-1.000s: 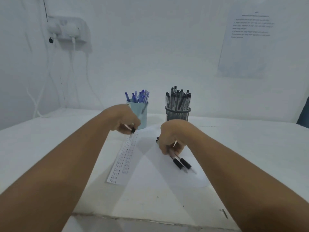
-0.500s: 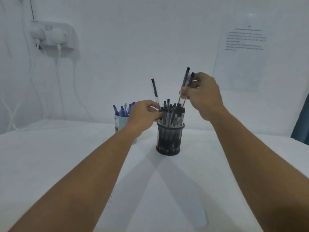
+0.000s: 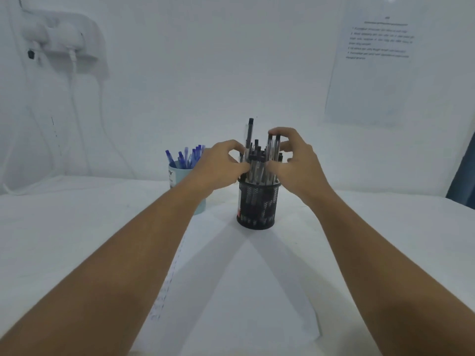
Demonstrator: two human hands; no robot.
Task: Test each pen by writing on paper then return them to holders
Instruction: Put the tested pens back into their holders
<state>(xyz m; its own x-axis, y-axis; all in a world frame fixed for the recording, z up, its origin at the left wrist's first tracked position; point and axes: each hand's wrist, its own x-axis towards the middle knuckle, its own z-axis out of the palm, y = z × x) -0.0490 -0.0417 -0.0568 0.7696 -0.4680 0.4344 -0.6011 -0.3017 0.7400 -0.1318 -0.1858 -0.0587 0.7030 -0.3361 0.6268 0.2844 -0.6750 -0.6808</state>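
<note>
A black mesh holder full of black pens stands at the table's centre. My left hand pinches one black pen that stands upright, its lower end down among the others. My right hand holds two black pens at the holder's right side, thumb and fingers curled round them, their tips inside the holder. A light blue cup of blue pens stands to the left, partly behind my left wrist. The white paper with rows of test marks lies in front of the holders.
A white table meets a white wall. A wall socket with plugs and hanging cables is at upper left. A printed sheet is stuck on the wall at right. A dark blue edge shows at far right.
Both hands have lowered their pens into the black mesh holder; half a second ago the pens were held higher above it. A second ago the hands were at the paper.
</note>
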